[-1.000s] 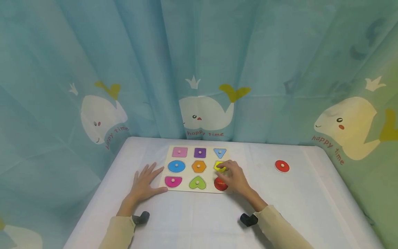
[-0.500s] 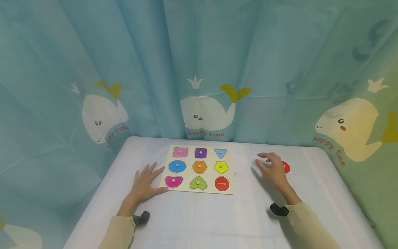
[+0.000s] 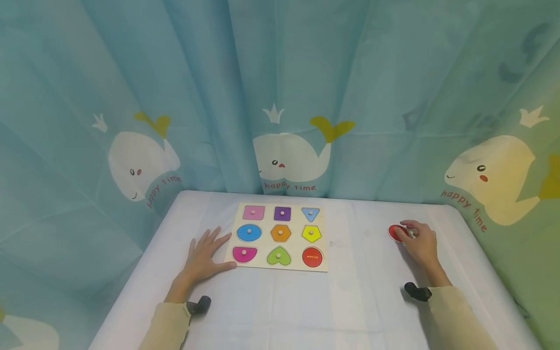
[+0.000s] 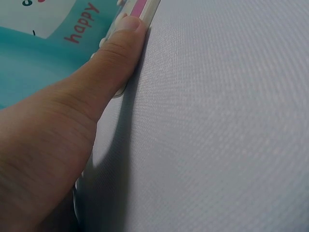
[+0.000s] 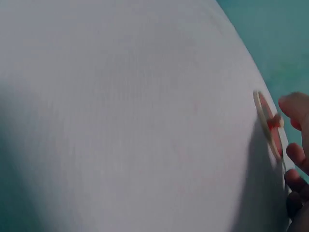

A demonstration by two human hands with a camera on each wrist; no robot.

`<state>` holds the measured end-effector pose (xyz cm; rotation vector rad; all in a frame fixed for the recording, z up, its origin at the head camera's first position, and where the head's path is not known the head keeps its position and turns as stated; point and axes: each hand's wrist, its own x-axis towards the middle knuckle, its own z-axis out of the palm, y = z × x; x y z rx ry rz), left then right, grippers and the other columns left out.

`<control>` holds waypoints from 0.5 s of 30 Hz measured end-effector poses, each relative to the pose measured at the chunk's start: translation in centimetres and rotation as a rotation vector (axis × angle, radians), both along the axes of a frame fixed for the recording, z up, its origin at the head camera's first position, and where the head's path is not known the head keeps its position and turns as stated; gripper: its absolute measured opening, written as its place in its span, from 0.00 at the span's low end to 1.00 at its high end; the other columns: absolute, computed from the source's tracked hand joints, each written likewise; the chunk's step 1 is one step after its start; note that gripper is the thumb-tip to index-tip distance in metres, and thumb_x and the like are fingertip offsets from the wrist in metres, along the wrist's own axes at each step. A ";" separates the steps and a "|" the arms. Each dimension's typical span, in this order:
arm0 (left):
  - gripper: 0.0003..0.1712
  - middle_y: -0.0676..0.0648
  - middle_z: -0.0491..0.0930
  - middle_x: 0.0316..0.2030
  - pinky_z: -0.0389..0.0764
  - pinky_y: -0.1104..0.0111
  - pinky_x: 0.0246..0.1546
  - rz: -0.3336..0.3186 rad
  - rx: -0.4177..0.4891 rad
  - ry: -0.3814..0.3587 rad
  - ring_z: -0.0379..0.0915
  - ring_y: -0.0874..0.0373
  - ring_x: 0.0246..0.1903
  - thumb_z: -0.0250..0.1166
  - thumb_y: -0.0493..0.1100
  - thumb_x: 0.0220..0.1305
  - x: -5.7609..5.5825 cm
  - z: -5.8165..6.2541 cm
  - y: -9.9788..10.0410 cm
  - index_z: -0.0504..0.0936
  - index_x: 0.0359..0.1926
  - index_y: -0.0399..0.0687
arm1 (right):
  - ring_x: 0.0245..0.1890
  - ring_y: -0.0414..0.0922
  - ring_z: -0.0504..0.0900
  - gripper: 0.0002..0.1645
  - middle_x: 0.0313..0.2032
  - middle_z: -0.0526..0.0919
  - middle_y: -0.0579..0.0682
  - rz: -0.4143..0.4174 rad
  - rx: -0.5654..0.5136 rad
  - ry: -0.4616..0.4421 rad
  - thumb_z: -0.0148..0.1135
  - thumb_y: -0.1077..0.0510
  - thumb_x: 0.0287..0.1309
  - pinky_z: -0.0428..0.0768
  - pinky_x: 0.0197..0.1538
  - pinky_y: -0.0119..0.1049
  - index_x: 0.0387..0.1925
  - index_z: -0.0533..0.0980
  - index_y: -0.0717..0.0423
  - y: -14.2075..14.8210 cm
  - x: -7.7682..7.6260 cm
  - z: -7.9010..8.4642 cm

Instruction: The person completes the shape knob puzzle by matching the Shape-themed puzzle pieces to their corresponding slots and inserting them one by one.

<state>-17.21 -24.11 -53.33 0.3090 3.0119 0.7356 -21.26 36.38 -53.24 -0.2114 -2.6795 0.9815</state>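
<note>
A wooden shape puzzle board (image 3: 262,240) lies on the white table, with knobbed pieces in its recesses. Its lower right red round recess (image 3: 312,257) holds no piece and bears printed lettering. My left hand (image 3: 202,260) rests with spread fingers at the board's left edge; in the left wrist view the thumb (image 4: 120,43) presses on the board's rim. Far to the right lies a red round puzzle piece (image 3: 395,233). My right hand (image 3: 422,245) is over it, thumb and fingertips parted around its small knob (image 5: 276,122), a gap showing beside the knob in the right wrist view.
A blue-green curtain (image 3: 288,73) with printed whales hangs behind the table (image 3: 297,311) and along its sides. Dark wrist cameras sit at the left cuff (image 3: 199,305) and the right cuff (image 3: 417,292).
My right hand has moved right, from over the board's right side across the table to the red round piece. The left hand has stayed at the board's edge.
</note>
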 end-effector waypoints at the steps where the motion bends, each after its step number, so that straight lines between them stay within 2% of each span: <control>1: 0.56 0.38 0.54 0.79 0.33 0.28 0.70 0.001 -0.003 -0.004 0.38 0.31 0.78 0.74 0.70 0.51 0.0 -0.1 0.0 0.67 0.77 0.54 | 0.51 0.66 0.72 0.20 0.51 0.78 0.71 -0.002 -0.001 -0.018 0.66 0.56 0.68 0.69 0.46 0.55 0.54 0.79 0.67 0.2 0.0 -0.1; 8: 0.57 0.39 0.53 0.80 0.32 0.29 0.71 0.001 -0.001 -0.012 0.37 0.32 0.78 0.74 0.71 0.50 -0.2 -0.5 -0.2 0.66 0.77 0.56 | 0.56 0.69 0.69 0.22 0.56 0.75 0.71 0.023 -0.008 -0.099 0.65 0.55 0.68 0.70 0.54 0.67 0.55 0.78 0.68 1.1 0.2 -0.8; 15: 0.56 0.38 0.53 0.79 0.33 0.29 0.70 0.001 -0.003 -0.006 0.38 0.32 0.78 0.73 0.71 0.51 -0.1 -0.4 -0.2 0.67 0.77 0.55 | 0.59 0.71 0.70 0.22 0.59 0.73 0.72 0.034 -0.023 -0.115 0.65 0.55 0.68 0.69 0.59 0.70 0.54 0.79 0.69 1.5 0.2 -1.2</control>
